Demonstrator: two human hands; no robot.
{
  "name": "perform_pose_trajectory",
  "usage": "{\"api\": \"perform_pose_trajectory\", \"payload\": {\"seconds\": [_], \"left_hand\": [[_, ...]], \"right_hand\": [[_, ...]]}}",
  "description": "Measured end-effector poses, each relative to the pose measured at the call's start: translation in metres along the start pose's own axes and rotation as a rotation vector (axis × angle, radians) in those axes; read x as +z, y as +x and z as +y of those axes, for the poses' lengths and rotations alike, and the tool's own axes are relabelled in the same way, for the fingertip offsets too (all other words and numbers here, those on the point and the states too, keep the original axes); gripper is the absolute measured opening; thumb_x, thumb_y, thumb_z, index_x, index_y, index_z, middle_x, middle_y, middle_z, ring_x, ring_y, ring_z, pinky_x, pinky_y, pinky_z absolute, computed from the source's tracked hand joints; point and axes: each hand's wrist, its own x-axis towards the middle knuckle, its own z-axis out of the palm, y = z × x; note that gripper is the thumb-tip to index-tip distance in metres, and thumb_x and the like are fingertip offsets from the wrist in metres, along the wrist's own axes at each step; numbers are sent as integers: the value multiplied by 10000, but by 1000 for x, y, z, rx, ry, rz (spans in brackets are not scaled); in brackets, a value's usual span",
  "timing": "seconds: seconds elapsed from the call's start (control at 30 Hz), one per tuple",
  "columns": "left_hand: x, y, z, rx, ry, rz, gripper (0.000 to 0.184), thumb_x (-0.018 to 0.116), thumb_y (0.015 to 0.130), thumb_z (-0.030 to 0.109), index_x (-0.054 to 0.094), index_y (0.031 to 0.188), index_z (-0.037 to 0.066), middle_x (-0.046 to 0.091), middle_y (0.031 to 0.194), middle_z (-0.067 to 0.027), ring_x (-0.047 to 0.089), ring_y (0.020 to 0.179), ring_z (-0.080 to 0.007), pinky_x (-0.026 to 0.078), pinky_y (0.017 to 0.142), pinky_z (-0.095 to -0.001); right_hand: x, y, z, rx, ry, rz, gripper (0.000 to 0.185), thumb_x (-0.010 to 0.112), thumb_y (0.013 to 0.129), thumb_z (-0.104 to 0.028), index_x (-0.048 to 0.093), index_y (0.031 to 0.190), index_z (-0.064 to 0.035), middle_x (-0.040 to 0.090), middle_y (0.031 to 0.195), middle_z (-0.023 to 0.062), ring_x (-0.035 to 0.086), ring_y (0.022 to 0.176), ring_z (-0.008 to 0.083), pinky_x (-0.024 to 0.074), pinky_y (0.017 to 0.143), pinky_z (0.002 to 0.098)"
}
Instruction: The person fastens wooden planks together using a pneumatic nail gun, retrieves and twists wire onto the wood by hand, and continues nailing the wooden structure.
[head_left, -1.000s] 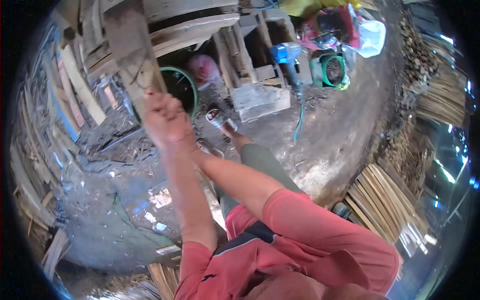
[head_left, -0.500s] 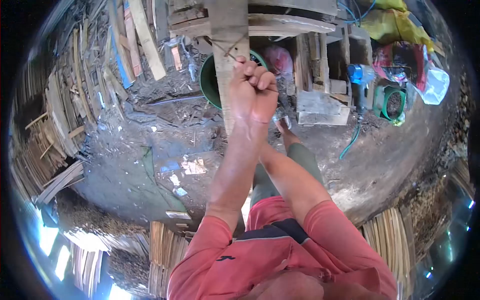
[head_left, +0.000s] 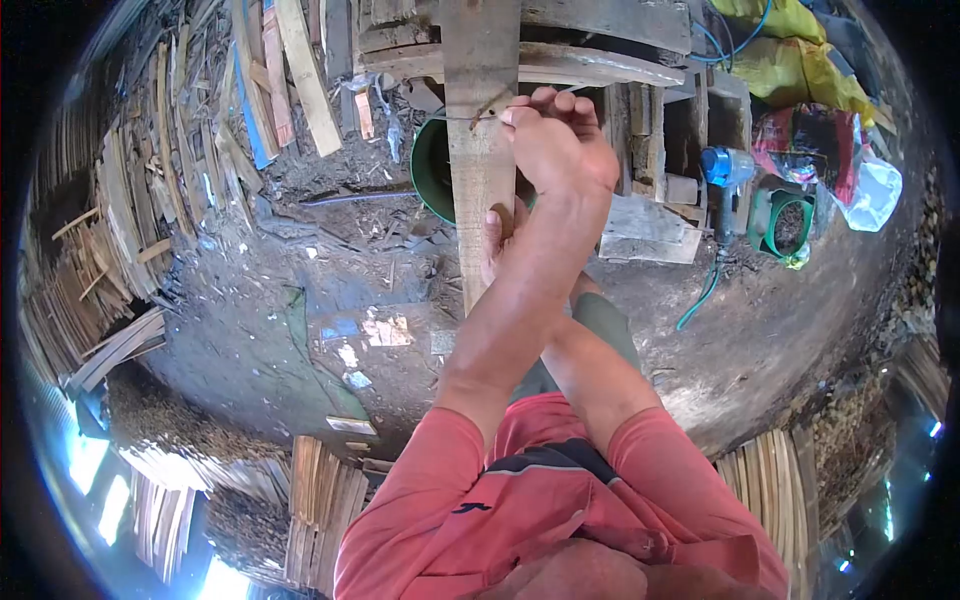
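Note:
A long wooden board (head_left: 482, 170) runs up the middle of the view, over a green bucket (head_left: 430, 178). My left hand (head_left: 560, 145) is at the board's right edge, with thumb and forefinger pinched at the end of a thin dark wire-like piece (head_left: 462, 118) that lies across the board. Beside it on the board is a short rusty, nail-like piece (head_left: 485, 110). Lower down, my right hand (head_left: 496, 238) grips the board's right edge; my left forearm crosses over the right and hides most of that hand.
Stacked timber (head_left: 600, 65) lies at the far end. A blue-topped power tool (head_left: 727, 168) with a green cord, a green container (head_left: 780, 225) and yellow sacks (head_left: 800, 65) are at right. Wood strips (head_left: 305, 75) and slat stacks (head_left: 115, 230) fill the left.
My left hand has moved right, from over the board to its right edge, and its wrist has turned. My right hand has come into sight beneath the left forearm.

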Motion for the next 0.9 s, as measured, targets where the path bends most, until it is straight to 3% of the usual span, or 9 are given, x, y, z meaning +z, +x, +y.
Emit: {"api": "perform_pose_trajectory", "payload": {"seconds": [0.13, 0.27, 0.43, 0.53, 0.67, 0.7, 0.83, 0.9], "left_hand": [[14, 16, -18, 134, -1, 165, 127, 381, 1048, 196, 461, 970, 135, 511, 777, 4, 509, 654, -133, 485, 578, -269], [13, 16, -23, 170, 43, 190, 119, 400, 1043, 207, 465, 967, 143, 517, 793, 13, 507, 660, -129, 490, 617, -273], [-37, -15, 13, 82, 378, -93, 159, 408, 1073, 267, 466, 970, 160, 445, 731, 16, 358, 555, -115, 325, 507, -284], [-46, -40, 42, 33, 493, -107, 180, 419, 1077, 295, 471, 969, 161, 420, 710, 24, 351, 545, -109, 327, 514, -277], [-68, -24, 93, -191, 604, -238, 167, 463, 1066, 307, 503, 1029, 149, 381, 670, 37, 338, 503, -97, 308, 455, -279], [-59, -29, 104, -145, 780, -168, 189, 497, 1054, 313, 526, 1050, 127, 353, 636, 51, 338, 487, -88, 304, 436, -269], [-55, -11, 157, -110, 1278, -338, 237, 521, 1045, 304, 574, 987, 80, 406, 621, 58, 365, 507, -65, 333, 465, -249], [-51, 9, 175, -42, 1513, -419, 264, 531, 1042, 291, 604, 950, 54, 462, 627, 52, 391, 526, -51, 354, 491, -235]], "right_hand": [[-17, 7, -37, -21, -108, -4, 473, 442, 1034, -446, 527, 1195, -9, 650, 928, 156, 612, 868, 356, 455, 830, 470], [-23, 10, -44, 62, -288, -96, 491, 420, 1036, -463, 533, 1185, -9, 645, 982, 197, 606, 925, 381, 455, 832, 488], [-19, -1, -27, 11, -289, 7, 480, 473, 1020, -444, 540, 1205, -6, 610, 1090, 221, 578, 1029, 388, 458, 876, 483], [-3, -5, 8, -2, -261, 81, 474, 508, 1009, -431, 548, 1219, -8, 588, 1160, 222, 562, 1087, 383, 455, 918, 477], [26, -3, 61, -8, -277, 155, 470, 555, 994, -413, 559, 1238, -11, 558, 1253, 223, 541, 1164, 377, 450, 974, 471], [30, -2, 64, -10, -281, 161, 470, 567, 990, -409, 562, 1242, -12, 551, 1277, 224, 536, 1183, 375, 449, 988, 469], [18, -1, 23, -2, -162, 203, 567, 582, 960, -449, 524, 1265, 25, 536, 1241, 276, 541, 1089, 465, 466, 957, 508], [18, -1, 24, 5, -142, 225, 621, 593, 950, -464, 504, 1274, 58, 535, 1222, 298, 541, 1096, 462, 473, 949, 506]]}}
